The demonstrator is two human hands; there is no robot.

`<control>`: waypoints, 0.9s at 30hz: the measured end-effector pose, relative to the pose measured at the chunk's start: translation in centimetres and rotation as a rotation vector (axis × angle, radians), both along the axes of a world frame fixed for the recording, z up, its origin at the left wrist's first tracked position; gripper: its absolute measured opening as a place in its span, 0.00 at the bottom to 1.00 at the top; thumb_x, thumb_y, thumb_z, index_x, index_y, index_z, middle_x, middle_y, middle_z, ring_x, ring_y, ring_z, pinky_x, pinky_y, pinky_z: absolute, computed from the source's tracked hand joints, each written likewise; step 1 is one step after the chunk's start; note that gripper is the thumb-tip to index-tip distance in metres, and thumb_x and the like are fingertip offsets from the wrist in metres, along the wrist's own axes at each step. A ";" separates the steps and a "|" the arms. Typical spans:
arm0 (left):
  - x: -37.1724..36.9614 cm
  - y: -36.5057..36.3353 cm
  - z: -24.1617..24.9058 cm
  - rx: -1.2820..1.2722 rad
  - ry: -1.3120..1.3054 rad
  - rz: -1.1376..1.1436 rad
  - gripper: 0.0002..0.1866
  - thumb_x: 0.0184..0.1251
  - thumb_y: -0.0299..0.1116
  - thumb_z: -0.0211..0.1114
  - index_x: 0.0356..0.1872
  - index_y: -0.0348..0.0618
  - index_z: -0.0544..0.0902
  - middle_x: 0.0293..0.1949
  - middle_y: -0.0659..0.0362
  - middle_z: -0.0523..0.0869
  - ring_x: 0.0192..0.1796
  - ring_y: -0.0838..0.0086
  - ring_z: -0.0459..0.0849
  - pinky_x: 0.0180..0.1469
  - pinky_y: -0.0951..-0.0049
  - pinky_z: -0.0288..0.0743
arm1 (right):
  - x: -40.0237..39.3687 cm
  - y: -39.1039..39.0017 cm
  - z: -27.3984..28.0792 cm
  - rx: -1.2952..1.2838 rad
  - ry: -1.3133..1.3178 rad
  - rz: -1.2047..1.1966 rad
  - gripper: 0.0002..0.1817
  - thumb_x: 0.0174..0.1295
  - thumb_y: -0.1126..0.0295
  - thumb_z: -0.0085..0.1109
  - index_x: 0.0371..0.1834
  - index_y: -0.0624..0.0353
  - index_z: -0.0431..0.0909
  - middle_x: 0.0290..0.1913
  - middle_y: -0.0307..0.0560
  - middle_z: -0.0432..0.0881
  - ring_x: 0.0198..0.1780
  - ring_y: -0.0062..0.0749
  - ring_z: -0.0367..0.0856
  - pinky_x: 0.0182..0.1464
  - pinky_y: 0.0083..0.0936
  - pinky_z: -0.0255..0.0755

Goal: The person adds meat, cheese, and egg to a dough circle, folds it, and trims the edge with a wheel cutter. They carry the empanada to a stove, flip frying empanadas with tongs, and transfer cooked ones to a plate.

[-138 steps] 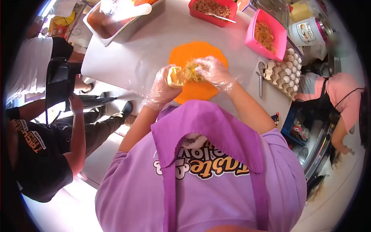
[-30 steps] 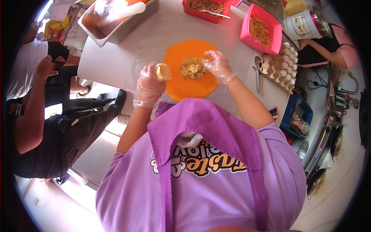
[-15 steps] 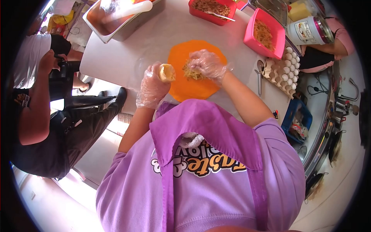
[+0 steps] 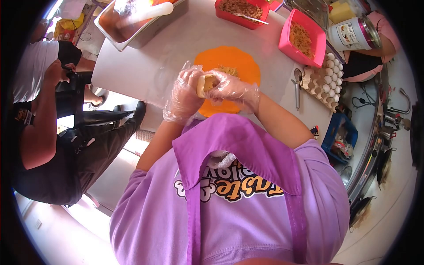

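Observation:
My left hand, in a clear plastic glove, is closed around a pale, hollow piece of dough. The gloved right hand meets it from the right, thumb and fingers pinched against its open end; whether shreds are between those fingers is hidden. Beneath both hands lies a round orange sheet, flat on the table. A small pile of pale shredded filling rests on this sheet, partly covered by my right hand.
A metal pan with a white-handled utensil stands far left. Two pink tubs, one of brown filling and one of shreds, sit opposite. An egg tray and a metal utensil are right. Two people are nearby.
My right hand has left the shredded pile and moved left to the dough piece. My left hand has shifted right with that piece, so both hands now meet over the orange sheet.

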State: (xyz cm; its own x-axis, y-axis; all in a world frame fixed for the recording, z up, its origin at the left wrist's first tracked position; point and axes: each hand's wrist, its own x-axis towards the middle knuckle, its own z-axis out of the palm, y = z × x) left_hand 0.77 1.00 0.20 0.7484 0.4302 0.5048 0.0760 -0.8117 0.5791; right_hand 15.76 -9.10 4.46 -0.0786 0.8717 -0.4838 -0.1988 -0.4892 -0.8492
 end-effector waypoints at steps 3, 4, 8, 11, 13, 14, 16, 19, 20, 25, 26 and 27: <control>0.1 -0.3 0.0 0.034 -0.019 -0.037 0.25 0.45 0.24 0.72 0.49 0.42 0.75 0.49 0.49 0.79 0.52 0.51 0.78 0.57 0.55 0.74 | -0.4 -0.4 -1.7 0.028 0.069 -0.104 0.28 0.51 0.70 0.71 0.55 0.60 0.70 0.42 0.44 0.79 0.40 0.23 0.79 0.41 0.24 0.74; 0.0 -0.4 -0.1 0.034 -0.018 -0.039 0.25 0.45 0.24 0.72 0.49 0.42 0.75 0.49 0.49 0.79 0.52 0.51 0.78 0.57 0.55 0.74 | -0.8 -0.7 -2.0 0.081 0.055 -0.158 0.28 0.51 0.70 0.71 0.55 0.59 0.70 0.43 0.43 0.79 0.42 0.24 0.78 0.43 0.24 0.75; 0.1 -0.5 -0.3 0.037 -0.057 -0.093 0.25 0.45 0.24 0.72 0.48 0.41 0.74 0.49 0.50 0.78 0.51 0.51 0.78 0.57 0.55 0.74 | -1.1 -0.9 -4.1 0.096 -0.102 -0.190 0.29 0.50 0.72 0.71 0.56 0.56 0.70 0.48 0.43 0.77 0.51 0.24 0.76 0.49 0.25 0.75; 0.2 -0.7 0.0 0.052 -0.044 -0.119 0.24 0.45 0.24 0.71 0.47 0.42 0.74 0.48 0.51 0.78 0.50 0.52 0.78 0.57 0.54 0.74 | -1.2 -1.0 -4.7 0.177 -0.059 -0.226 0.29 0.50 0.72 0.70 0.58 0.55 0.70 0.51 0.41 0.77 0.54 0.23 0.74 0.51 0.25 0.74; 0.4 -0.8 0.0 0.061 -0.037 -0.119 0.24 0.45 0.24 0.71 0.47 0.42 0.74 0.47 0.51 0.79 0.50 0.52 0.78 0.58 0.54 0.74 | -1.5 -1.0 -4.0 0.216 -0.050 -0.248 0.27 0.52 0.73 0.69 0.57 0.55 0.71 0.51 0.40 0.77 0.55 0.22 0.74 0.52 0.24 0.73; 0.5 -0.7 -0.3 0.078 -0.048 -0.126 0.24 0.44 0.24 0.72 0.46 0.42 0.75 0.46 0.52 0.79 0.50 0.53 0.79 0.57 0.56 0.74 | -1.6 -1.0 -3.7 0.256 -0.042 -0.270 0.26 0.53 0.73 0.67 0.57 0.55 0.72 0.52 0.39 0.77 0.56 0.22 0.73 0.53 0.24 0.73; 0.7 -0.8 -0.6 0.096 -0.058 -0.131 0.24 0.43 0.24 0.73 0.45 0.42 0.76 0.46 0.53 0.80 0.50 0.55 0.79 0.56 0.58 0.73 | -1.7 -0.9 -3.8 0.225 -0.023 -0.292 0.24 0.54 0.72 0.67 0.56 0.55 0.73 0.51 0.39 0.78 0.55 0.22 0.73 0.52 0.23 0.73; 0.7 -1.2 -0.5 0.049 -0.009 -0.104 0.23 0.44 0.24 0.73 0.45 0.42 0.76 0.46 0.52 0.80 0.50 0.54 0.79 0.56 0.58 0.74 | -1.8 -0.9 -3.7 0.137 -0.012 -0.358 0.20 0.56 0.70 0.67 0.52 0.55 0.75 0.49 0.38 0.78 0.53 0.21 0.74 0.51 0.22 0.72; 0.7 -1.3 -0.3 0.055 -0.004 -0.101 0.22 0.44 0.24 0.72 0.44 0.42 0.76 0.46 0.52 0.81 0.50 0.54 0.79 0.56 0.58 0.74 | -1.8 -0.9 -3.7 0.077 -0.017 -0.400 0.18 0.57 0.69 0.67 0.50 0.55 0.76 0.47 0.38 0.79 0.51 0.21 0.75 0.50 0.22 0.72; 0.9 -1.7 0.2 0.014 0.009 -0.095 0.21 0.48 0.26 0.69 0.45 0.42 0.74 0.44 0.51 0.80 0.49 0.53 0.79 0.64 0.48 0.69 | -0.6 -1.0 -3.6 -0.017 -0.248 -0.255 0.15 0.56 0.69 0.67 0.46 0.56 0.77 0.42 0.37 0.79 0.46 0.20 0.75 0.46 0.23 0.72; 0.9 -1.7 0.1 0.026 0.017 -0.079 0.20 0.48 0.27 0.70 0.45 0.42 0.74 0.43 0.51 0.80 0.49 0.53 0.79 0.63 0.49 0.70 | -0.5 -1.1 -3.7 0.000 -0.312 -0.244 0.14 0.56 0.70 0.67 0.45 0.56 0.77 0.41 0.36 0.79 0.44 0.20 0.75 0.45 0.24 0.73; 0.9 -1.8 0.1 0.037 0.026 -0.063 0.20 0.48 0.27 0.70 0.45 0.42 0.74 0.43 0.51 0.80 0.49 0.53 0.79 0.62 0.51 0.72 | -0.6 -1.0 -3.4 0.000 -0.312 -0.244 0.14 0.56 0.70 0.67 0.45 0.56 0.77 0.41 0.36 0.79 0.44 0.20 0.75 0.45 0.24 0.73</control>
